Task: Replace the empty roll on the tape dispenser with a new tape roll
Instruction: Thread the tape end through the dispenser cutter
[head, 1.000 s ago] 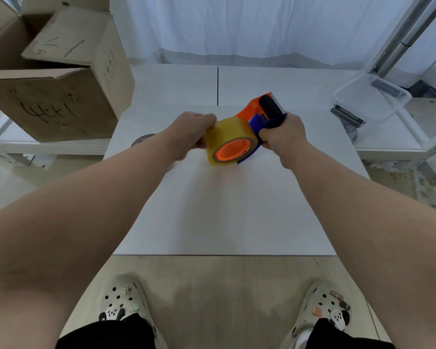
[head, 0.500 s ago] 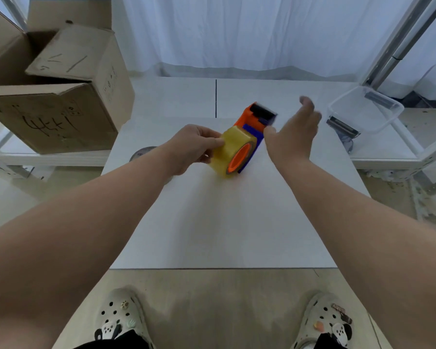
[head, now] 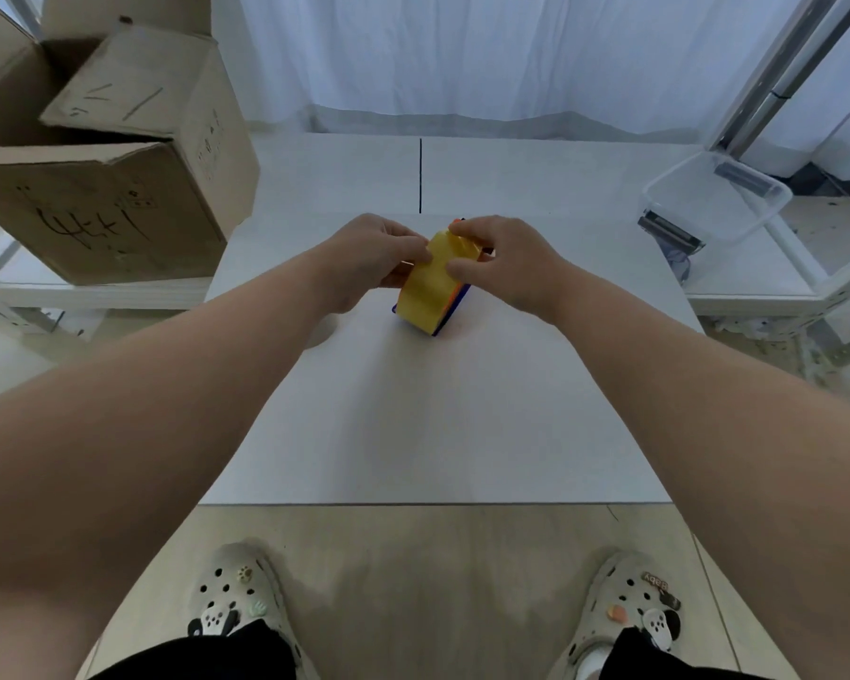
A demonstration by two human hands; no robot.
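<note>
Gripping tape roll (head: pixel 430 287) between left hand (head: pixel 371 260) and right hand (head: pixel 504 260), on dispenser (head: pixel 455 306).

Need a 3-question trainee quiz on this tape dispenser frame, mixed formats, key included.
1. True or false: the yellow tape roll lies alone on the white table, with no hand on it.
2. Multiple choice: where is the clear plastic container? A) right side shelf B) inside the cardboard box C) on the floor by the shoes.
3. Fill in: the left hand and right hand both touch the ____ end of the roll.

Key: 1 false, both hands have fingers on it; the orange and blue tape dispenser shows only at its right edge. 2 A. 3 far (upper).
</note>
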